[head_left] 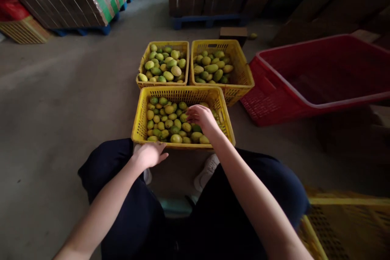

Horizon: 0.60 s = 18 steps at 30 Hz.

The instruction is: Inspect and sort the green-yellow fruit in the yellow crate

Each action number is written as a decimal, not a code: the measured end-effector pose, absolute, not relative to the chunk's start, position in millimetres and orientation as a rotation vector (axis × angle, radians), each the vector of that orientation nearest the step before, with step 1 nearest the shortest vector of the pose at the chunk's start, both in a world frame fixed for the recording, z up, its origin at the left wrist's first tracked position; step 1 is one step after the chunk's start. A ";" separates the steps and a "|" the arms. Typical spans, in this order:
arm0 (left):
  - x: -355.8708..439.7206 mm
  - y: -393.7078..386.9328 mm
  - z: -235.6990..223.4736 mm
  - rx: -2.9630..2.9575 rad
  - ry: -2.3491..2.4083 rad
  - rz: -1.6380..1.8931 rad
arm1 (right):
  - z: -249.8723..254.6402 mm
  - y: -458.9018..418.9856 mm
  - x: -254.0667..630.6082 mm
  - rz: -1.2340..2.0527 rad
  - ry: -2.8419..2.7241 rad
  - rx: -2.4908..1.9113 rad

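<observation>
Right in front of my knees stands a yellow plastic crate (137,115) holding many oval yellow-green fruits, which look like lemons (176,138). My left hand (150,154) rests at the near rim of this crate, towards its left corner, with thumb and fingers stretched out and nothing in its grasp. Over the right half of the same crate, my right hand (201,118) hovers close above the fruit. Its fingers are loosely bent and apart, and no fruit shows in them; part of the palm side is hidden.
Behind stand two more yellow crates of fruit, one at left (141,67) and one at right (243,71). A large red crate (265,105) is tilted at the right. Another yellow crate (344,202) lies near my right knee. Loaded blue pallets (210,21) stand farther back.
</observation>
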<state>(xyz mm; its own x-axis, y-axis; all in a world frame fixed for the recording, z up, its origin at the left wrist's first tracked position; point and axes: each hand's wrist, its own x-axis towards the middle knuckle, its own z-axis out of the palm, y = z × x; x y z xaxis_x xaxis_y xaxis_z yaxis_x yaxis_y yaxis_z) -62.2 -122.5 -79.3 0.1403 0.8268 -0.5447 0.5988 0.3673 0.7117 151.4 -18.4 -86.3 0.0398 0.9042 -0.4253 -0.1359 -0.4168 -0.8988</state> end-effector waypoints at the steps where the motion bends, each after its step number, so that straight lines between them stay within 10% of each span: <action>1: -61.1 -122.4 -80.2 1.370 1.549 0.241 | -103.3 -12.6 150.6 1.440 -0.909 -1.632; 18: -95.9 -135.3 -82.9 1.451 1.651 0.275 | -288.2 67.4 130.3 1.202 -1.056 -2.279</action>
<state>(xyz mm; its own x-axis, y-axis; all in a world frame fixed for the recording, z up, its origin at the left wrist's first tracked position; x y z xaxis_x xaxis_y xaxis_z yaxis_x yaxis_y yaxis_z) -95.9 -135.3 -82.9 0.0861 0.8807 -0.4658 0.6823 0.2886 0.6717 130.3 67.4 -288.2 0.3606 0.7520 -0.5518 0.4503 -0.6584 -0.6031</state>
